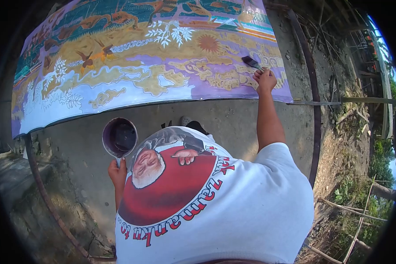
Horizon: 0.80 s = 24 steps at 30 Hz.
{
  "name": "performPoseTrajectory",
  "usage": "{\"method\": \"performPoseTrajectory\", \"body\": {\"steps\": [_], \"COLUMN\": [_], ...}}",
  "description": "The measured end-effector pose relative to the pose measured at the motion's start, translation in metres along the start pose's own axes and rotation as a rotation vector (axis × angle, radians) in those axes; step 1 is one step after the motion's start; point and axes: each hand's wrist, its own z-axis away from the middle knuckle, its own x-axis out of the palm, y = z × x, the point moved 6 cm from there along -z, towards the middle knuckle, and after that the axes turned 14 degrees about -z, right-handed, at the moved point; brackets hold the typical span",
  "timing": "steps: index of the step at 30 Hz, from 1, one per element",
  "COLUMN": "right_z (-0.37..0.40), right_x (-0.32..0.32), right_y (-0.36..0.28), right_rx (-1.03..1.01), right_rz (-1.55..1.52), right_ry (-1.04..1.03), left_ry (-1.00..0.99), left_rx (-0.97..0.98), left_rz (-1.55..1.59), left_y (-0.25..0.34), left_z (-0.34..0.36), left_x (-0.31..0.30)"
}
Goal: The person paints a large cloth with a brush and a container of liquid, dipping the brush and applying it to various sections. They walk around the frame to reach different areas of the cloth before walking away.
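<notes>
My right hand (265, 80) is closed around the handle of a flat paintbrush (251, 62), whose dark bristles point up and left over the cloth. Below the brush stretches a large painted cloth (136, 94) with tan cloud shapes, birds, leaves and a sun figure. Purple covers its right part, while white ground still shows along the lower left. Down at the left, my left hand (118, 171) grips the handle of a round paint pot (120, 137). Dark purple paint lies inside the pot, which hangs below the cloth's near edge.
A dark rail (310, 66) runs along the right side of the cloth, joined by a horizontal pole (365, 100). Another curved rail (48, 202) passes at lower left. Concrete floor (171, 115) lies beneath, with bamboo sticks (356, 215) and plants at the right.
</notes>
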Motion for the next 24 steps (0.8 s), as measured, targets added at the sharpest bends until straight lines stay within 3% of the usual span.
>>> {"method": "performPoseTrajectory", "body": {"steps": [3,6,10,13,16,20,24], "right_z": [-0.015,-0.012,0.017,0.002,-0.029,-0.055,-0.018], "right_x": [-0.008,0.033,0.093,0.086,0.036,-0.035,-0.001], "right_y": [0.007,0.044,0.060,0.047,0.020,-0.010,0.015], "right_rx": [0.001,0.176,0.284,0.198,0.059,-0.093,0.126], "right_rz": [-0.112,-0.255,-0.155,-0.094,0.078,0.096,-0.068], "right_ry": [0.139,-0.030,-0.193,-0.212,-0.140,0.087,-0.116], "left_ry": [-0.001,-0.063,-0.095,-0.093,-0.079,-0.049,-0.065], "left_rx": [0.028,-0.011,0.011,0.014,0.014,0.007,0.012], "left_rz": [-0.026,0.121,0.162,0.110,0.057,0.014,-0.011], "left_y": [-0.002,-0.022,-0.053,-0.048,-0.046,-0.041,-0.040], "left_z": [-0.010,-0.021,-0.039,-0.037,-0.029,-0.015,-0.014], "left_x": [0.007,0.025,0.046,0.050,0.054,0.055,0.065]}}
